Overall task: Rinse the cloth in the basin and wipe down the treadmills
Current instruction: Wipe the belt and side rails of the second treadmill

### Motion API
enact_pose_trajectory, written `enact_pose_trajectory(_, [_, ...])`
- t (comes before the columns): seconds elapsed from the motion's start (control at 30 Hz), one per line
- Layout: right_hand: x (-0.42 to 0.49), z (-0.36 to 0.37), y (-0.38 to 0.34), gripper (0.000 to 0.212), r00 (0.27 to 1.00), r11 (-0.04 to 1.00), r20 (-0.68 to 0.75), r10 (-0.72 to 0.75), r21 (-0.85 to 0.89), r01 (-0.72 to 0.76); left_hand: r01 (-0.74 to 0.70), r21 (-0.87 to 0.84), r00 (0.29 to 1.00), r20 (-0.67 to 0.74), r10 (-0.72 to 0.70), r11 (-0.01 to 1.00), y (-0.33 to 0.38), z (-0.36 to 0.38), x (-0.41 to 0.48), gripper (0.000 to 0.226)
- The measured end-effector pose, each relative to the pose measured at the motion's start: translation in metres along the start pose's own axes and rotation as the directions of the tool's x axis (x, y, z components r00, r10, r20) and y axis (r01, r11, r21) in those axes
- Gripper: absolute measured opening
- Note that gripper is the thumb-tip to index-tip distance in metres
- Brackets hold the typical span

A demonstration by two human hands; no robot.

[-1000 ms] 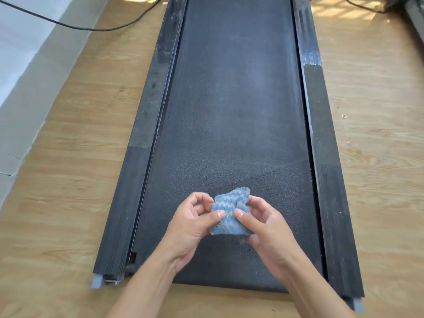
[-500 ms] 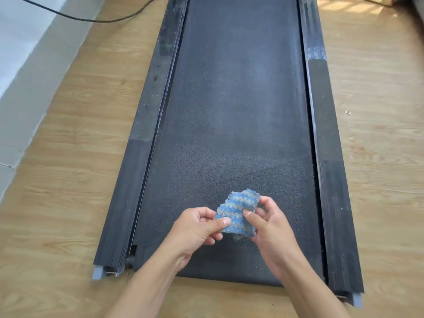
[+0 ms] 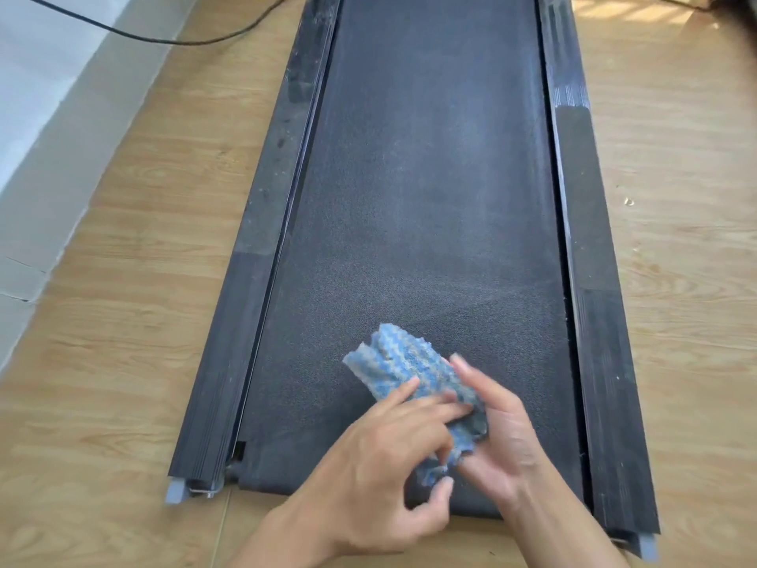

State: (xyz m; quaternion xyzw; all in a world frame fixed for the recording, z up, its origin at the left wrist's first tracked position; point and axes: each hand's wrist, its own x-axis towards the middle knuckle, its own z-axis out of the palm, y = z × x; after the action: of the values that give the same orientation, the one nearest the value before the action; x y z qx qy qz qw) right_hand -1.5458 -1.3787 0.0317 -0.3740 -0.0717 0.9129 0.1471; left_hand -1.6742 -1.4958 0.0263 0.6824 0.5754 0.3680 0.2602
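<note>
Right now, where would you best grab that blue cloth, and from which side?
I'd grab the far, folded end of the cloth, coming from above the treadmill belt on the left. That end sticks out flat past both hands; the near end is bunched between the left hand and right hand.

One treadmill (image 3: 430,178); two side rails (image 3: 245,321); one blue cloth (image 3: 401,362); two hands, left hand (image 3: 381,477) and right hand (image 3: 504,436).

Seen on my remote feed: a blue-and-grey cloth (image 3: 403,364), ridged and fuzzy, over the treadmill belt (image 3: 430,198), matt black, grainy and dulled by pale dust. I also make out ribbed matt-black side rails (image 3: 254,280), grey plastic-looking end caps (image 3: 175,490) and a smooth wood-grain floor (image 3: 123,321) with a soft sheen.
</note>
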Motion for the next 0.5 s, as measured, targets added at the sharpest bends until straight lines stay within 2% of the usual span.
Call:
enact_pose_trajectory(0.07, [0.004,-0.001,-0.003,0.044,0.996,0.993,-0.024,-0.090,-0.078,0.088,0.053,-0.054,0.979,-0.195,-0.063,0.997,0.001,-0.002,-0.006,0.011])
enact_pose_trajectory(0.1, [0.007,-0.002,-0.004,0.043,0.992,0.989,-0.033,-0.124,-0.080,0.122,0.170,-0.092,0.926,-0.326,-0.191,0.981,0.000,-0.002,-0.006,0.017])
enact_pose_trajectory(0.13, [0.009,-0.002,-0.005,0.042,0.990,0.988,-0.028,-0.142,-0.070,0.139,0.334,-0.151,0.824,-0.432,-0.366,0.931,-0.002,-0.001,-0.005,0.027])
enact_pose_trajectory(0.17, [0.009,-0.002,-0.005,0.041,0.986,0.985,-0.032,-0.161,-0.067,0.159,0.485,-0.277,0.702,-0.442,-0.558,0.829,-0.001,-0.003,-0.001,0.036])
enact_pose_trajectory(0.2, [0.008,0.000,-0.005,0.040,0.983,0.982,-0.040,-0.177,-0.080,0.174,0.585,-0.472,0.590,-0.311,-0.745,0.660,-0.001,-0.005,0.004,0.047])
enact_pose_trajectory(0.23, [0.007,0.003,-0.003,0.040,0.981,0.978,-0.038,-0.188,-0.094,0.184,0.610,-0.655,0.525,-0.088,-0.847,0.446,-0.003,-0.005,0.009,0.058])
enact_pose_trajectory(0.27, [0.007,0.004,-0.001,0.040,0.979,0.975,-0.029,-0.201,-0.104,0.197,0.592,-0.764,0.503,0.102,-0.858,0.256,-0.006,-0.001,0.011,0.062])
enact_pose_trajectory(0.3, [0.006,0.005,0.001,0.040,0.976,0.970,-0.013,-0.216,-0.118,0.213,0.556,-0.807,0.527,0.155,-0.836,0.201,-0.007,0.001,0.013,0.057])
enact_pose_trajectory(0.33, [0.007,0.007,0.003,0.040,0.971,0.962,-0.018,-0.237,-0.146,0.232,0.528,-0.815,0.549,0.111,-0.829,0.241,-0.008,0.002,0.016,0.046])
enact_pose_trajectory(0.4, [0.008,0.005,0.004,0.036,0.949,0.913,-0.049,-0.312,-0.292,0.285,0.494,-0.793,0.523,-0.055,-0.850,0.356,-0.010,0.001,0.019,0.032])
enact_pose_trajectory(0.5, [0.006,0.004,0.005,0.028,0.889,0.677,-0.064,-0.453,-0.674,0.296,0.529,-0.710,0.487,-0.195,-0.852,0.465,-0.018,-0.003,0.018,0.017])
